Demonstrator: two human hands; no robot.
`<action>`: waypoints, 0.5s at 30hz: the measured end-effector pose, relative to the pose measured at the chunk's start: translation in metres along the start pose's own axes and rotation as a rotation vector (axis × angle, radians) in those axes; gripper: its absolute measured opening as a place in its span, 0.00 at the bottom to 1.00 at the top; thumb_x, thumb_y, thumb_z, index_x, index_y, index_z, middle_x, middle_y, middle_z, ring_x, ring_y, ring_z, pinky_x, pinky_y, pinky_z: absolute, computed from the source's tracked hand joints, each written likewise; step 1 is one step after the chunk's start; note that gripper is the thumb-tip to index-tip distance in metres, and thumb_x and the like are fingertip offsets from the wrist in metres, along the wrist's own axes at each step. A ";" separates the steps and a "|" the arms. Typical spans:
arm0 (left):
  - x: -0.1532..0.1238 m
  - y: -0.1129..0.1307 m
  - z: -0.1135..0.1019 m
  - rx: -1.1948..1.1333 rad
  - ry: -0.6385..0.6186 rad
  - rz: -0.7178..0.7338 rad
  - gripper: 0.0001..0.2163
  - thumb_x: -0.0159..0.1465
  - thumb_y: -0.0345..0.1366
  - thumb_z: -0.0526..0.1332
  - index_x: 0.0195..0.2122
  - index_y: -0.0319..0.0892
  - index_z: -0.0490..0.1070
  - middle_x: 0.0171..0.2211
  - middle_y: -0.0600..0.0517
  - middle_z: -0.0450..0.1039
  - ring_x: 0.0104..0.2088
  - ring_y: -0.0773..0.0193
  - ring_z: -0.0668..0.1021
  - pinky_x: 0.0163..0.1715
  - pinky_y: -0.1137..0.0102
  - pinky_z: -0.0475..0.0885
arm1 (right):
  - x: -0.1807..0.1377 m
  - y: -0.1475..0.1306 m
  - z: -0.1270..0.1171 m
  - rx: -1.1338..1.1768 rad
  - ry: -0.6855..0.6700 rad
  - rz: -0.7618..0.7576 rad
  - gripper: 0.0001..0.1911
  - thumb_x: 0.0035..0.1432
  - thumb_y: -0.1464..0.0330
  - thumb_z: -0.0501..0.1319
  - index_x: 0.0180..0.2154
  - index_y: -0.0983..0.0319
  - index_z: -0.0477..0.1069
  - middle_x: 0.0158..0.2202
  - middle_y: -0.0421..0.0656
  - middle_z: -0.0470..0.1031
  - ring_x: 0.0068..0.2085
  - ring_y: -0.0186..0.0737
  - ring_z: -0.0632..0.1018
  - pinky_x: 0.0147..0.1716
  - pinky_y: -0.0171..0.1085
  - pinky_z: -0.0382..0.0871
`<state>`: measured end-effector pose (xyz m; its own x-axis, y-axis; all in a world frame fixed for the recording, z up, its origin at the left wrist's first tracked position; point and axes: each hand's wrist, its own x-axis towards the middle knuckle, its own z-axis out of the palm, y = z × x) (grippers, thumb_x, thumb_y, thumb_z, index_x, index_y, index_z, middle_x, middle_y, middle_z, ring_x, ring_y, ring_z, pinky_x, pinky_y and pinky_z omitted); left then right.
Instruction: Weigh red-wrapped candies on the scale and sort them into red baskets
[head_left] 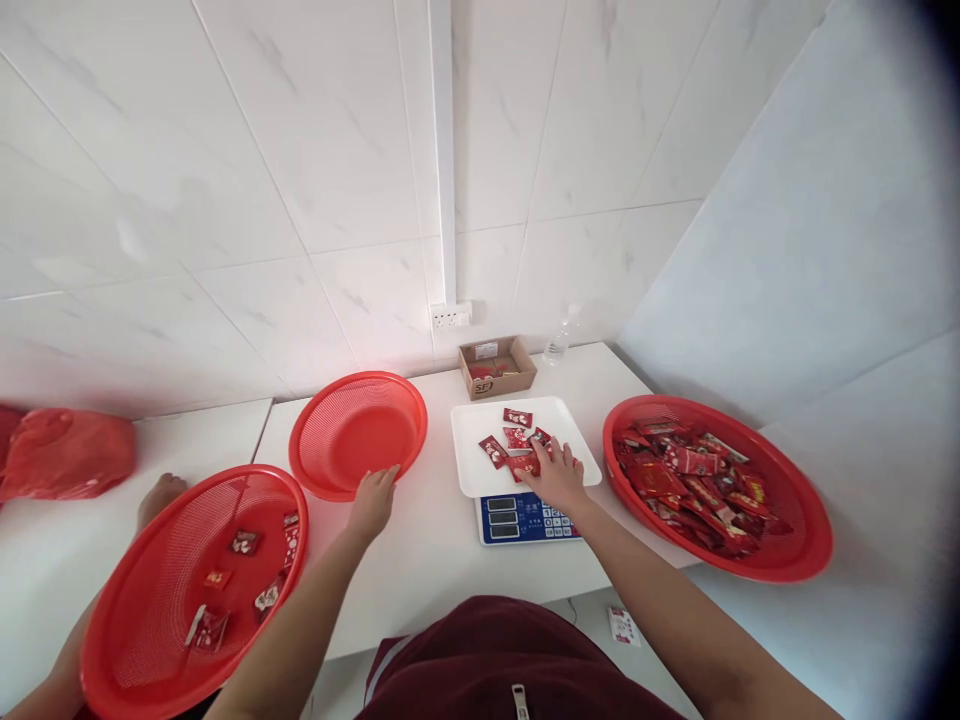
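My right hand [556, 478] rests on the white tray [480, 470] of a blue-faced scale [525, 518], its fingers laid over several red sachets [516, 418] there. Whether it grips one I cannot make out. My left hand [373, 502] lies with fingers stretched on the near rim of an empty red mesh bowl [358, 430]. A wide red basket [795, 550] at the right is heaped with red sachets.
A red basket [142, 600] at the lower left holds a few sachets; another person's hand [159, 496] and arm lie beside it. A cardboard box [496, 365] and a clear bottle [557, 343] stand by the wall. One sachet [623, 626] lies on the floor.
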<state>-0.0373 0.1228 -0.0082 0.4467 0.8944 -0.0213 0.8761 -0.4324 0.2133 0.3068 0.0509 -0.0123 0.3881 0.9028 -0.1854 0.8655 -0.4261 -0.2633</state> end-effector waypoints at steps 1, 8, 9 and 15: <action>-0.004 0.007 0.004 -0.006 0.002 0.010 0.18 0.65 0.30 0.47 0.55 0.40 0.63 0.49 0.45 0.72 0.49 0.60 0.72 0.57 0.60 0.58 | 0.003 -0.003 0.002 -0.020 -0.009 0.005 0.39 0.53 0.47 0.51 0.63 0.54 0.47 0.66 0.52 0.43 0.64 0.64 0.46 0.56 0.60 0.45; -0.054 0.028 0.010 -0.071 -0.005 0.074 0.20 0.63 0.25 0.46 0.53 0.45 0.66 0.46 0.48 0.73 0.48 0.60 0.73 0.58 0.54 0.56 | 0.005 -0.001 0.010 -0.006 0.131 -0.031 0.34 0.56 0.57 0.53 0.62 0.58 0.50 0.63 0.51 0.52 0.62 0.57 0.54 0.54 0.55 0.51; -0.061 0.028 0.009 -0.075 -0.019 0.075 0.20 0.62 0.24 0.46 0.52 0.45 0.67 0.46 0.48 0.73 0.49 0.60 0.72 0.58 0.53 0.56 | 0.005 0.001 0.010 0.018 0.158 -0.036 0.32 0.56 0.59 0.53 0.61 0.58 0.50 0.63 0.51 0.54 0.61 0.55 0.56 0.53 0.54 0.53; -0.095 0.022 0.002 -0.106 -0.124 0.043 0.20 0.62 0.25 0.46 0.52 0.46 0.68 0.50 0.48 0.72 0.54 0.56 0.69 0.58 0.50 0.54 | 0.011 0.012 0.003 0.200 0.188 -0.024 0.28 0.56 0.68 0.52 0.59 0.56 0.56 0.54 0.50 0.65 0.50 0.50 0.69 0.44 0.45 0.63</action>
<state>-0.0601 0.0278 -0.0036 0.5082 0.8516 -0.1285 0.8345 -0.4499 0.3181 0.3205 0.0556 -0.0202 0.4360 0.9000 -0.0030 0.8030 -0.3905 -0.4503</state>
